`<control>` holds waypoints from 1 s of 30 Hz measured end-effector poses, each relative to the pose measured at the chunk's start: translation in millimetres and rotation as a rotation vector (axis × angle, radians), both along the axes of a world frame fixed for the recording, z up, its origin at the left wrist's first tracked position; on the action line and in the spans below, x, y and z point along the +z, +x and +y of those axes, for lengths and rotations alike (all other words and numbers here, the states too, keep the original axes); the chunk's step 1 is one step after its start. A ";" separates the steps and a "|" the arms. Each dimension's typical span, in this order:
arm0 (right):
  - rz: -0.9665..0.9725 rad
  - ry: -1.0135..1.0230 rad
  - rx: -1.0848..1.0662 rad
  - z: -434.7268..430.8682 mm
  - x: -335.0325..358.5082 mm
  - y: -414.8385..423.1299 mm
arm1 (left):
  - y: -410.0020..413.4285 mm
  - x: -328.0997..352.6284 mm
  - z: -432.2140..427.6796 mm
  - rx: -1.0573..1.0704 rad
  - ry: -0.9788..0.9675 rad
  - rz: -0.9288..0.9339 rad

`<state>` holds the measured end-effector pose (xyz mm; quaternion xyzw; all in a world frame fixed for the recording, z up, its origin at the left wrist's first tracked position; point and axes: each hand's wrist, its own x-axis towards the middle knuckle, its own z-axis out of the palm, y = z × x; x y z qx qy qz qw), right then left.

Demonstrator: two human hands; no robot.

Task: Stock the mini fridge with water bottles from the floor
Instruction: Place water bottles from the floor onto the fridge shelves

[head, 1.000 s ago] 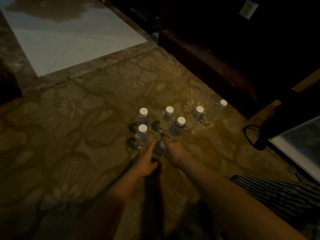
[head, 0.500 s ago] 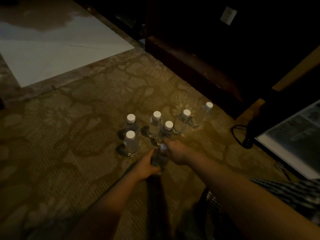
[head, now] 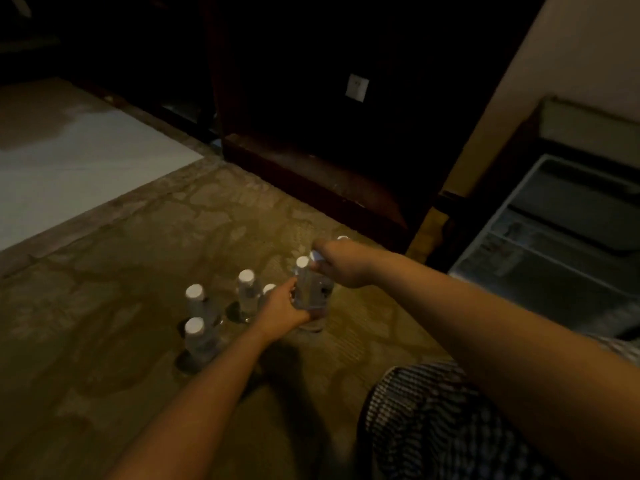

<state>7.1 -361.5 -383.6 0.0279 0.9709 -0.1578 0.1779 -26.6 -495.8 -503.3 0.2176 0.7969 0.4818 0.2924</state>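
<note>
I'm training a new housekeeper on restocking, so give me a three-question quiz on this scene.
1. True or false: the left hand and right hand hang idle, touching nothing.
2. The standing bottles rest on: A) white tile B) patterned carpet C) a table.
3. Fill in: the bottle caps are ____.
Key: 1 false, both grip bottles; 2 B; 3 white.

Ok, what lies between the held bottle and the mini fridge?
Head view: right hand and forearm span from held bottle towards mini fridge; a standing bottle's cap peeks behind the hand, otherwise bare carpet.
</note>
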 end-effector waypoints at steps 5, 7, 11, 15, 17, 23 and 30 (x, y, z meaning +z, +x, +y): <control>0.144 0.028 -0.060 44.1 45.1 16.2 | 0.1 45.4 43.9 0.047 0.104 0.137; 0.217 0.000 -0.116 67.3 61.4 27.1 | 3.7 66.3 69.0 -0.005 0.140 0.155; 0.346 -0.090 -0.221 113.2 89.3 60.2 | 19.3 101.3 116.9 -0.091 0.213 0.208; 0.424 -0.148 -0.318 153.5 103.1 97.8 | 39.1 120.1 165.7 -0.185 0.229 0.270; 0.442 -0.163 -0.377 177.2 107.2 119.0 | 52.3 127.4 193.3 -0.240 0.212 0.299; 0.461 -0.252 -0.572 245.5 103.2 172.0 | 88.2 143.1 273.4 -0.405 0.181 0.309; 0.420 -0.412 -0.688 314.4 75.7 210.9 | 114.1 134.1 355.0 -0.530 0.186 0.283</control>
